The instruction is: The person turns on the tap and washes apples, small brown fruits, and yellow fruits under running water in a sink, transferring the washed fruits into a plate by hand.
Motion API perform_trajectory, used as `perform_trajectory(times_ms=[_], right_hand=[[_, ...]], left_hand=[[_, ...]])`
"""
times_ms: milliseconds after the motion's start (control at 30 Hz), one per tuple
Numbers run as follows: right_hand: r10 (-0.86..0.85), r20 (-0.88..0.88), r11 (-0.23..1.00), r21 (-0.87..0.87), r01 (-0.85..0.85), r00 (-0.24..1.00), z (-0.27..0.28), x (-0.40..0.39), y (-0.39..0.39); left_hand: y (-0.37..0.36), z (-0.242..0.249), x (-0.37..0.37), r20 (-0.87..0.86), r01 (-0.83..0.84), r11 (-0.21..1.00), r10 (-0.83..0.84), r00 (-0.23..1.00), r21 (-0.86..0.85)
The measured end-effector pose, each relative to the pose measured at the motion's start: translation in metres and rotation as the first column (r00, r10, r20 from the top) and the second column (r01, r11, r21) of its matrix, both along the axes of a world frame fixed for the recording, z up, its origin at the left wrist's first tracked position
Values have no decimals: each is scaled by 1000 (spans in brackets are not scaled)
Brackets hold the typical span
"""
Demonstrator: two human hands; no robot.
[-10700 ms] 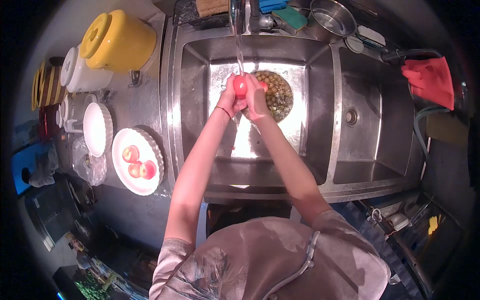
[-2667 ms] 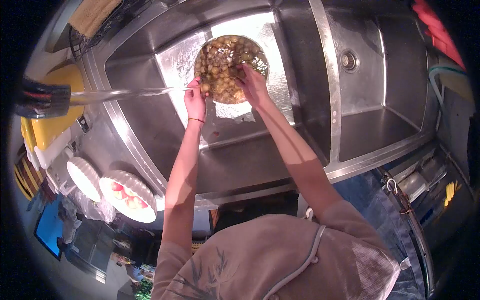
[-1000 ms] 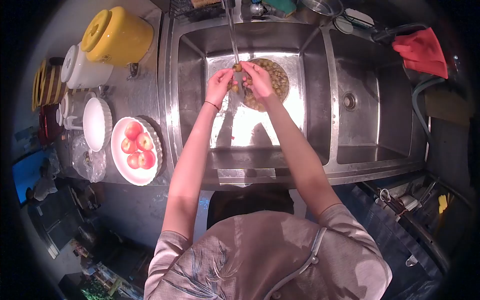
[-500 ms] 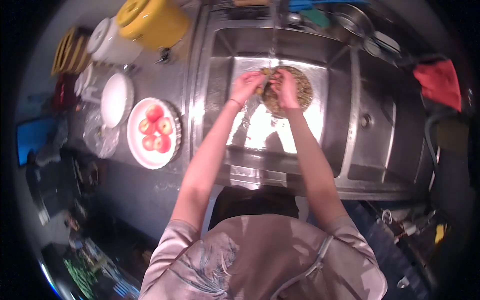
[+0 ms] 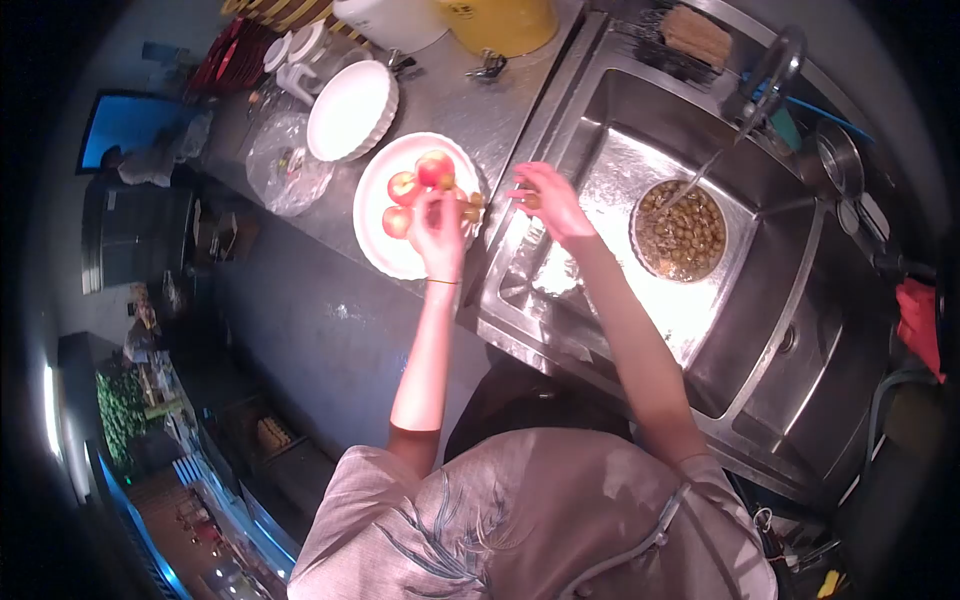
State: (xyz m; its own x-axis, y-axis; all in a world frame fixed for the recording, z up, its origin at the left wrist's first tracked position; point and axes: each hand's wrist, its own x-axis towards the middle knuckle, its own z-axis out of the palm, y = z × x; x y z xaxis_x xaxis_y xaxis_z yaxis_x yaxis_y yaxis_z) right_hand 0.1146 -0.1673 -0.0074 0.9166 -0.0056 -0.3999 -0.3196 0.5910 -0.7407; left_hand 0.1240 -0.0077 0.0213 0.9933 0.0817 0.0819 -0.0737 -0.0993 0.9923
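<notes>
My left hand (image 5: 437,240) is over the right side of a white fluted bowl (image 5: 380,245), its fingers closed on a few small yellow-green fruits (image 5: 470,210) that look like grapes. Red apples (image 5: 404,188) lie in that bowl, partly hidden by my hand. To the right, above the sink's left rim, my right hand (image 5: 556,208) has its fingers curled around another grape-like fruit (image 5: 529,198). A round bowl of similar fruits (image 5: 682,235) in water sits in the sink, with a stream from the faucet (image 5: 785,65) running into it.
The steel sink (image 5: 590,115) has a second basin (image 5: 790,400) on the right. A white fluted dish (image 5: 352,110), a clear plastic bag (image 5: 290,165) and a yellow dispenser (image 5: 505,25) stand on the left counter. A sponge (image 5: 697,37) lies behind the sink.
Both hands have left the bowl in the sink and moved left, the left one to the apple bowl with fruits in it. The view has turned toward the left counter.
</notes>
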Motion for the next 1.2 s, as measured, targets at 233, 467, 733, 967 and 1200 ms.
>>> perform_trajectory(times_ms=[233, 467, 733, 967, 1200], right_hand=[[274, 162, 959, -114, -258, 948, -4, 23, 101], [15, 136, 999, 47, -22, 991, -21, 5, 71], [-574, -166, 604, -747, 278, 802, -240, -120, -105], [-692, -307, 484, -869, 105, 653, -247, -178, -181], [-744, -202, 404, -895, 188, 637, -245, -168, -214]], left_hand=[[105, -13, 18, -375, 70, 990, -19, 927, 123], [90, -9, 7, -358, 348, 685, -134, 924, 640], [-76, -12, -33, -165, 460, 652, -462, 871, 603], [-195, -255, -38, -557, 810, 548, -747, 363, -208], [-258, -266, -15, -851, 565, 813, -390, 351, -139]])
